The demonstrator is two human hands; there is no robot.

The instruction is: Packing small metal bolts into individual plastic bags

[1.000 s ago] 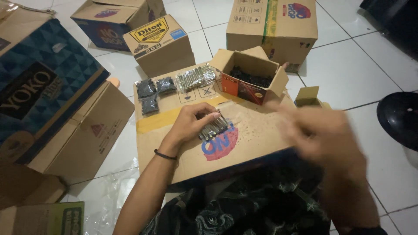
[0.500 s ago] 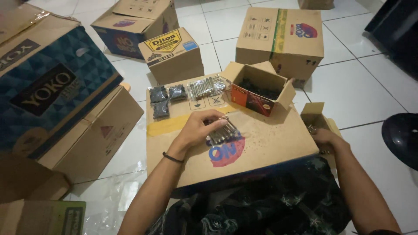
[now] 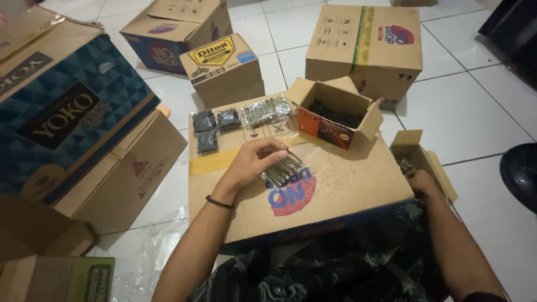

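Observation:
My left hand (image 3: 251, 165) rests on a flat cardboard box (image 3: 347, 179) across my lap, fingers curled over a row of silver metal bolts (image 3: 285, 169) that it holds side by side. My right hand (image 3: 420, 183) reaches down past the box's right edge into a small open carton (image 3: 430, 162) holding more metal pieces; its fingers are partly hidden inside. At the far edge of the flat box lie a clear bag of bolts (image 3: 265, 111), three small packets of black parts (image 3: 206, 120) and an open orange-sided box (image 3: 335, 114) of dark small parts.
Closed cardboard cartons stand around on the white tiled floor: a blue patterned one (image 3: 61, 106) at left, a small one with a yellow label (image 3: 224, 67) ahead, and a large one (image 3: 366, 45) at back right. Clear plastic sheet (image 3: 140, 251) lies at lower left. A dark round object (image 3: 520, 173) sits at right.
My right hand swept from above the flat box over to the right and dropped into the small carton. My left hand stays on the bolts.

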